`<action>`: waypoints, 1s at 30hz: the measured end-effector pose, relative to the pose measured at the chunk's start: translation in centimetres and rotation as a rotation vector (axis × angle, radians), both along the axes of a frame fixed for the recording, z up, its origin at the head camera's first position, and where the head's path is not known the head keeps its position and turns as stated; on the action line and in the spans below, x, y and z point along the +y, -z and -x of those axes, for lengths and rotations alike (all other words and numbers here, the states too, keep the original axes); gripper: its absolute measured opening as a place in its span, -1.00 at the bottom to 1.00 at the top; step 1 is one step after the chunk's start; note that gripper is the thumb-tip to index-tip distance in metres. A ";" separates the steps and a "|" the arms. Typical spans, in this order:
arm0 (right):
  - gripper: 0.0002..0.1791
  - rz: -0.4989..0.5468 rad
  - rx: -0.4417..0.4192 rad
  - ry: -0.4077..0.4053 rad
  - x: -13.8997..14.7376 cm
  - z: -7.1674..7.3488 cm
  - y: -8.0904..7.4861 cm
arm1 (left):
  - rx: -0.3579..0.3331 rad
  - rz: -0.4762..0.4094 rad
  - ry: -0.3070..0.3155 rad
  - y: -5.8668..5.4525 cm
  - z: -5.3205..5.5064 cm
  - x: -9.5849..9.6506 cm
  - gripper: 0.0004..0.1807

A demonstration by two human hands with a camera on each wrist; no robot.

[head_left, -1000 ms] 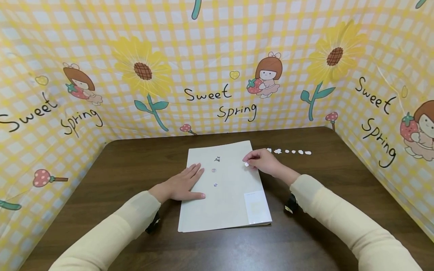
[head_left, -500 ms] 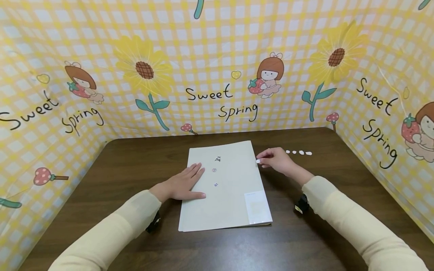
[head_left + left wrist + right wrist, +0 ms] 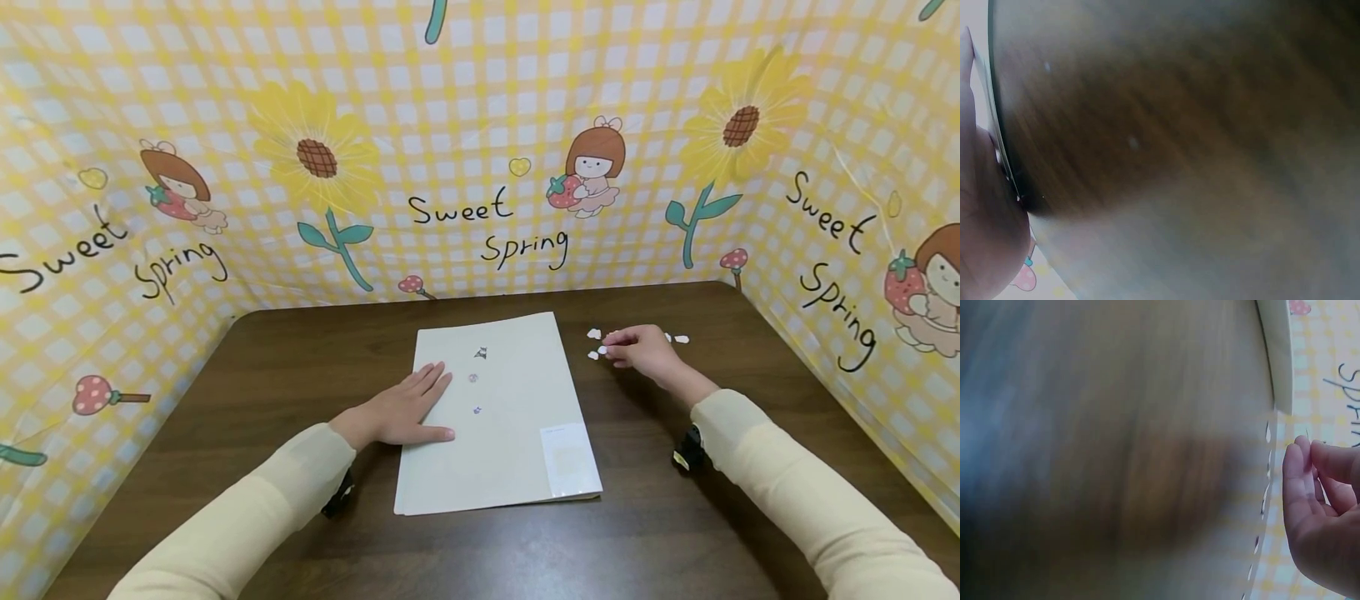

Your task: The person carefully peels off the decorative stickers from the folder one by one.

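My left hand (image 3: 405, 408) lies flat with spread fingers on the left side of a white folder (image 3: 517, 375). Three small stickers, a dark pointed one (image 3: 481, 353), a round pinkish one (image 3: 473, 377) and a tiny bluish one (image 3: 477, 410), run down the folder. Right of the folder, my right hand (image 3: 647, 350) pinches a small white sticker-like piece (image 3: 602, 350) between thumb and fingers. In the right wrist view only a thin edge of this piece (image 3: 1307, 433) shows at the fingertips. Another white bit (image 3: 593, 356) shows right beside it.
Small white pieces lie along the table's back right, one (image 3: 594, 333) left of my right hand and another (image 3: 682, 339) beyond it; the hand hides some. A label pocket (image 3: 567, 460) fills the folder's lower right corner. Patterned cloth (image 3: 480, 150) walls in the brown table (image 3: 315, 342).
My right hand has moved right, from over the folder's right edge to the row of white pieces, still pinching a white piece. The left hand and folder have stayed put.
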State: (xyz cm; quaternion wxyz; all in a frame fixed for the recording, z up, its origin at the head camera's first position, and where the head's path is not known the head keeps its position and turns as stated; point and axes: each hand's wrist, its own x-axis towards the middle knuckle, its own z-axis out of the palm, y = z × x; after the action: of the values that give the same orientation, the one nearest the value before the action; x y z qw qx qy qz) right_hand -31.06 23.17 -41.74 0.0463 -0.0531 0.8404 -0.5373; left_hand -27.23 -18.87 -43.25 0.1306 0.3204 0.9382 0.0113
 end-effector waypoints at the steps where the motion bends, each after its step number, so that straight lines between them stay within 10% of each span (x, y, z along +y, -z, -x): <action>1: -0.77 -0.007 -0.002 0.005 0.2 0.0 0.0 | 0.001 0.000 0.002 -0.1 -0.1 0.0 0.15; 30: -0.86 -0.242 0.031 -0.023 0.8 0.9 0.3 | -0.002 0.004 0.007 -0.3 -0.2 0.2 0.15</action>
State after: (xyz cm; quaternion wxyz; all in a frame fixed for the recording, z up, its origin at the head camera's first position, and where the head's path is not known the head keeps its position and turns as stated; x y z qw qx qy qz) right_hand -31.93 23.97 -42.02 0.0454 -0.0651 0.8991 -0.4305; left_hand -27.03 -18.69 -42.90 0.1322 0.3235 0.9369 0.0090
